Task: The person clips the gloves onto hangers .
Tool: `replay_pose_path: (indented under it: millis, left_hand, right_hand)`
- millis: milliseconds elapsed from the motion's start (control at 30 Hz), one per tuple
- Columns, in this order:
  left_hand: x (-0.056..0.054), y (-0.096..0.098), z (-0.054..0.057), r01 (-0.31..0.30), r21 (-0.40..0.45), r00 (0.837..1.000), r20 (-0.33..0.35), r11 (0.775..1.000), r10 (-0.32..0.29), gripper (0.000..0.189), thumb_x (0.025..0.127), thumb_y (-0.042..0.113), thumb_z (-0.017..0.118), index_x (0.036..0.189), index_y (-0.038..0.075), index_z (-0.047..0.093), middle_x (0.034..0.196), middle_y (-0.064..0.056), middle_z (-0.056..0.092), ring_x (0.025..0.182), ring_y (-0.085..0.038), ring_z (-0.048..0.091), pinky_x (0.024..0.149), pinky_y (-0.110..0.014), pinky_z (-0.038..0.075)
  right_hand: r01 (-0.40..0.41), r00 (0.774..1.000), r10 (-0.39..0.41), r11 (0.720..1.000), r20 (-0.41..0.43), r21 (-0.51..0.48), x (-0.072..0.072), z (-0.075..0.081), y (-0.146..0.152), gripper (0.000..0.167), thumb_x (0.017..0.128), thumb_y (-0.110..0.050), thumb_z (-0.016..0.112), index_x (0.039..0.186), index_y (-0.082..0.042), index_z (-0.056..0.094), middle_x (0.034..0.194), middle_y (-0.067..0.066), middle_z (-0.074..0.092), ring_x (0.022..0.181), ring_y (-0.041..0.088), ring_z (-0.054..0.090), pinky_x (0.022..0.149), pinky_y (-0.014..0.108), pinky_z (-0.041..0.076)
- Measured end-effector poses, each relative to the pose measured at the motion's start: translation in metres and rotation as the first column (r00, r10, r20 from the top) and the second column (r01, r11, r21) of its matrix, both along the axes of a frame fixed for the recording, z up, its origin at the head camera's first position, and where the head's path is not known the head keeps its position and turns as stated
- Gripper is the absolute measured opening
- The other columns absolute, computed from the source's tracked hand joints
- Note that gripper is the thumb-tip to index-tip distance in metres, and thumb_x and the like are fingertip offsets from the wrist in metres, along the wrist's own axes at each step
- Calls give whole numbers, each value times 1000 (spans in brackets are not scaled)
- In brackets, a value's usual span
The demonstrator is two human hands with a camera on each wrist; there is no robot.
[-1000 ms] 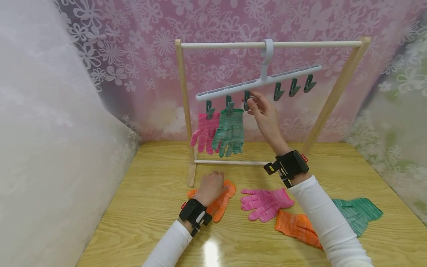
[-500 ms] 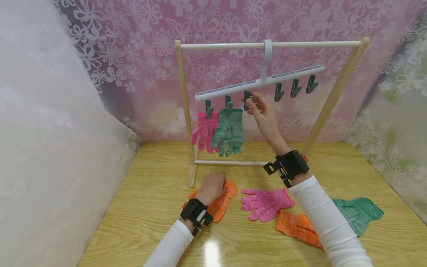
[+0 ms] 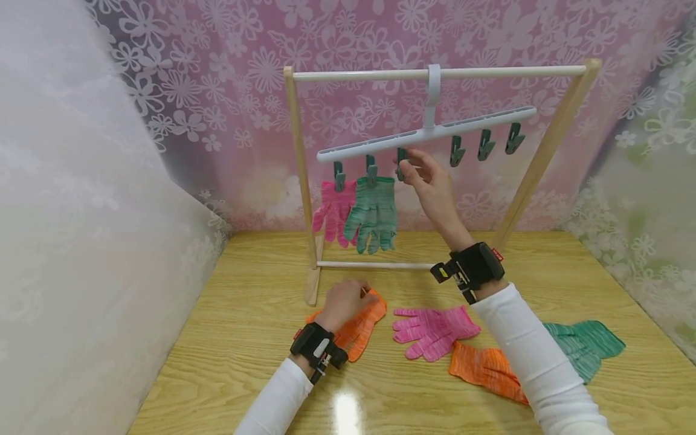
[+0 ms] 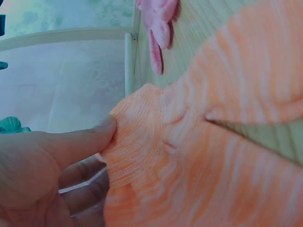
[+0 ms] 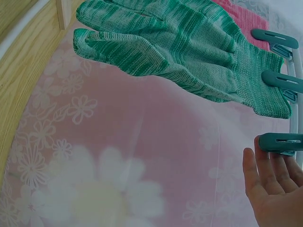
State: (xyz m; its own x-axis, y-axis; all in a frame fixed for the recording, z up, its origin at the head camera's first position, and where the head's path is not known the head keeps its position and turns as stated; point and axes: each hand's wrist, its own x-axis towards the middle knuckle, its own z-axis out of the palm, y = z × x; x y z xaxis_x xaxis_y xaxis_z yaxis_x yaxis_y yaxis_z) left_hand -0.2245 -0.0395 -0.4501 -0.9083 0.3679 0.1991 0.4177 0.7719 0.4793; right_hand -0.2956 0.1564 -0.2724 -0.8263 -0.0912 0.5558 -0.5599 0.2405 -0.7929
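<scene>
My left hand (image 3: 342, 305) is low over the table, pinching the cuff of an orange striped glove (image 4: 161, 137) between thumb and fingers; its fingertips are hidden beneath the cuff. My right hand (image 3: 433, 190) is raised to the white hanger (image 3: 375, 145) and holds its third dark green clip (image 5: 279, 142) from the left between thumb and fingers. Just left of that clip hangs a green striped glove (image 3: 375, 211), fingers downward, held at its cuff by the second clip (image 3: 371, 171). Behind it, a pink glove (image 3: 328, 211) hangs from the leftmost clip (image 3: 339, 176).
A wooden rack (image 3: 299, 151) carries the hanger on its white top bar (image 3: 359, 75). Right of centre on the table lie a pink glove (image 3: 435, 333), another orange glove (image 3: 484, 370) and a green glove (image 3: 587, 347), partly behind the right sleeve. Several bare clips (image 3: 486, 145) hang at right.
The hanger has turned slightly, its right end shifting right. My left hand has shifted a little on the orange glove, its fingers lifting at the cuff. My right hand stays at the third clip.
</scene>
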Motion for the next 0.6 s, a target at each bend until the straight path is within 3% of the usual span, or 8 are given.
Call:
replay_pose_path:
  millis: [200, 500, 600]
  left_hand:
    - [-2, -2, 2, 14, 93, 999, -32, 996, -11, 20, 91, 27, 77, 101, 11, 76, 85, -3, 73, 72, -16, 66, 58, -22, 49]
    - [-8, -1, 13, 62, 214, 995, -93, 975, -43, 19, 92, 25, 75, 106, 11, 77, 85, 0, 72, 65, -10, 57, 57, -19, 42]
    - [-8, 0, 17, 80, 227, 991, -122, 971, -53, 21, 92, 25, 75, 108, 11, 77, 87, 0, 73, 67, -10, 59, 58, -20, 46]
  right_hand:
    - [9, 1000, -9, 1000, 2, 15, 0, 1, 0, 46, 106, -20, 57, 149, -4, 49, 137, 18, 59, 120, 33, 61, 100, 37, 52]
    - [-6, 1000, 6, 1000, -13, 5, 0, 3, -1, 43, 105, -18, 58, 145, -2, 53, 131, 18, 63, 115, 34, 63, 91, 27, 53]
    - [-7, 1000, 7, 1000, -19, 7, 0, 4, -2, 42, 105, -18, 58, 144, -2, 54, 130, 18, 64, 113, 34, 64, 90, 27, 53]
